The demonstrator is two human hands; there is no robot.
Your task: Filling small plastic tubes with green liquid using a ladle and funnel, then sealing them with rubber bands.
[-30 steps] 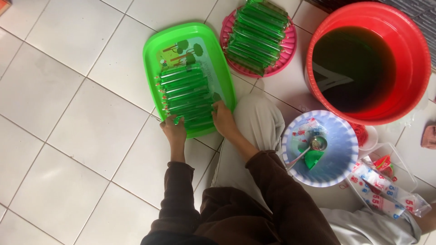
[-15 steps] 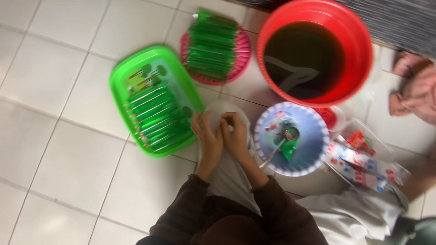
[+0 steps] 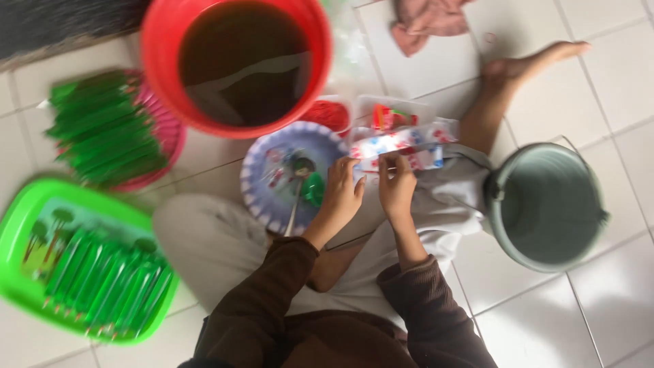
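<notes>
Seated person seen from above on a white tiled floor. The left hand point(image 3: 342, 194) and right hand point(image 3: 396, 185) meet at a flat plastic packet point(image 3: 402, 146) printed in white, red and blue, which lies across the lap just beside a round blue-rimmed bowl point(image 3: 262, 194); the fingers of both hands curl onto the packet's lower edge, though blur hides whether they pinch it. A spoon point(image 3: 298, 191) and a green scrap rest in the bowl. Behind the packet stands a clear tray point(image 3: 392, 116) with red and green contents. A red basin point(image 3: 238, 65) holds dark liquid. Green tubular packets fill a green tray point(image 3: 20, 232) and a pink basket point(image 3: 170, 140). A grey-green bucket point(image 3: 545, 204) stands at the right.
</notes>
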